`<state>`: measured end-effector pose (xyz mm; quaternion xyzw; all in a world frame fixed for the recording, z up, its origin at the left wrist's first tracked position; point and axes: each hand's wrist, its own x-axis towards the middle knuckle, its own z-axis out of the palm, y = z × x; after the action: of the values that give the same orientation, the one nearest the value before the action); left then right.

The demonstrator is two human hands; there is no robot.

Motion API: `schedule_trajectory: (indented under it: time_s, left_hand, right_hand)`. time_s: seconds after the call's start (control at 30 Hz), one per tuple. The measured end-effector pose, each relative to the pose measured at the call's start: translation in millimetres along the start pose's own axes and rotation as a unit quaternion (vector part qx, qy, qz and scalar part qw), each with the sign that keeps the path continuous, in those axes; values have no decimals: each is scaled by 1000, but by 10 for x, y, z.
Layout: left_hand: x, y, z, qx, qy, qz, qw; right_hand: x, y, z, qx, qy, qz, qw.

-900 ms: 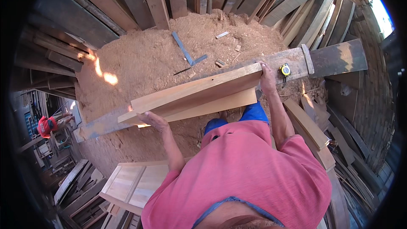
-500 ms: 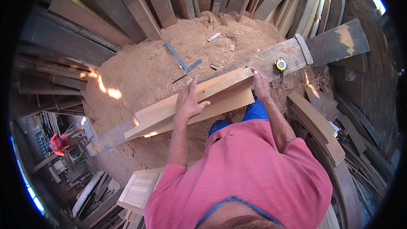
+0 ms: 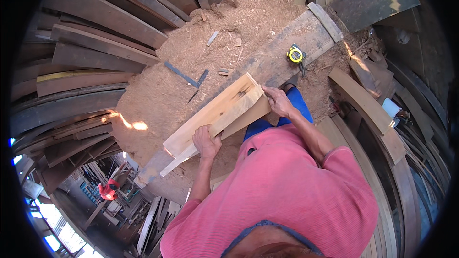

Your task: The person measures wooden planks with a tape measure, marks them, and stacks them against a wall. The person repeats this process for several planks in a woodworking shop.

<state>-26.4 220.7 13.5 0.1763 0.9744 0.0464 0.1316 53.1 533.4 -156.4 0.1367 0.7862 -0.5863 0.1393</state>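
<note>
Several pale wooden boards (image 3: 210, 120), one marked with dark knots, lie together at a slant across a long worn plank (image 3: 275, 48). Around the near edge of these boards, toward their left end, my left hand (image 3: 206, 142) is closed, thumb on the near side. At their right end, my right hand (image 3: 279, 102) grips the corner with bent fingers; part of its hold is hidden. A yellow and black tape measure (image 3: 296, 56) rests on the plank beyond my right hand. On the sawdust beyond the boards lie a dark metal try square (image 3: 184, 75) and a thin dark pencil-like stick (image 3: 192, 96).
Sawdust (image 3: 153, 91) covers the ground around the plank. Dark planks (image 3: 95, 48) lean all along the far and left sides. Curved timber (image 3: 366, 105) is stacked at my right. A person in red (image 3: 109, 189) is in the distance at lower left.
The boards have turned and tipped, so the knotted face shows more. My left hand has gone from open against them to closed around their edge; my right hand has moved down to their end corner.
</note>
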Motion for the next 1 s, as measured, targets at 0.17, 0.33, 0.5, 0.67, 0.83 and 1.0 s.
schedule_trajectory:
  time_s: [0.17,0.33,0.5,0.67,0.83,1.0]
  left_hand:
    - [-157,49,80,6,15,1,1000]
    - [-215,49,144,0,40,8,999]
    - [-212,59,134,12,40,10,999]
    - [-212,84,104,-10,47,5,999]
    - [-232,92,100,-2,49,-9,999]
    - [-258,66,136,7,68,-7,998]
  right_hand:
    - [25,109,-12,-19,-41,29,999]
    - [31,178,23,-10,-19,34,999]
    - [95,140,-21,-32,-96,53,993]
    - [39,-147,-248,-6,-74,95,993]
    - [228,-393,-771,-168,154,61,972]
    - [525,-301,-1122,-382,231,100,889]
